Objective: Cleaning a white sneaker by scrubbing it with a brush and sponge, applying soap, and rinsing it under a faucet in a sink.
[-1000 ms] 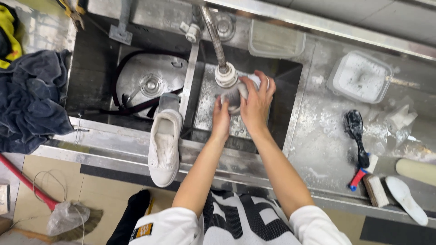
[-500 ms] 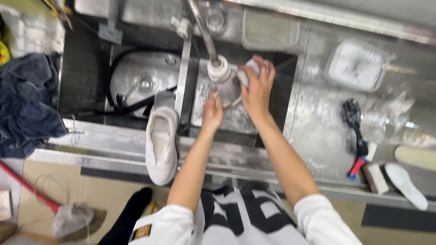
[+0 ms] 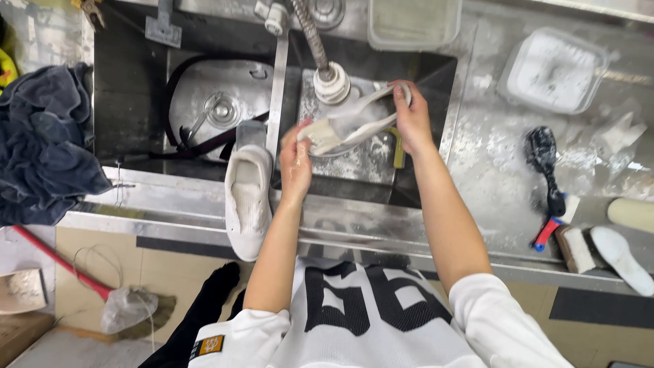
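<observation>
Both hands grip a white insole (image 3: 354, 123) under the faucet head (image 3: 332, 85): left hand (image 3: 296, 160) at near end, right hand (image 3: 411, 116) at far end. White shoe (image 3: 247, 197) lies on sink edge (image 3: 170, 197), just left of left hand; brush (image 3: 547, 163) on counter (image 3: 490, 184) at right.

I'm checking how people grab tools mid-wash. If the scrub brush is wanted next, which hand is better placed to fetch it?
Probably the right hand: the brush lies on the wet counter on its side. The left hand grips the other end of the insole, nearer the white shoe.
</observation>
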